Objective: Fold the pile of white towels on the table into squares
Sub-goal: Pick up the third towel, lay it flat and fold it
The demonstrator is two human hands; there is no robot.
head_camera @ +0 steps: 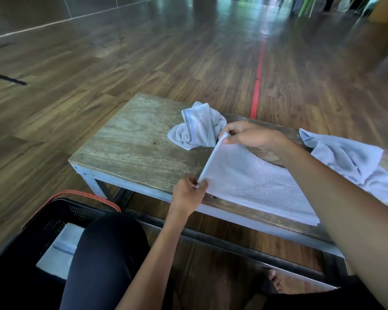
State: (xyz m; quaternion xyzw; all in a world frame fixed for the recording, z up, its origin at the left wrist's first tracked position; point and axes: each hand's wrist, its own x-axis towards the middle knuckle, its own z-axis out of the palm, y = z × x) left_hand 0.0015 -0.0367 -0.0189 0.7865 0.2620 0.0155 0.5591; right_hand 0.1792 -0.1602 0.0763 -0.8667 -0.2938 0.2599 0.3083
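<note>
Head: towel (251, 175), seemingly taut, between hands (187, 194) (252, 134)

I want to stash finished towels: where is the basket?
Head view, lower left: the basket sits on the floor beside the person's left leg, near the table's near-left corner, with a towel in it.

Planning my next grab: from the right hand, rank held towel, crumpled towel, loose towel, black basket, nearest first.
1. held towel, pinched by the right hand
2. crumpled towel, just left
3. loose towel, off to the right
4. black basket, low at far left
</note>
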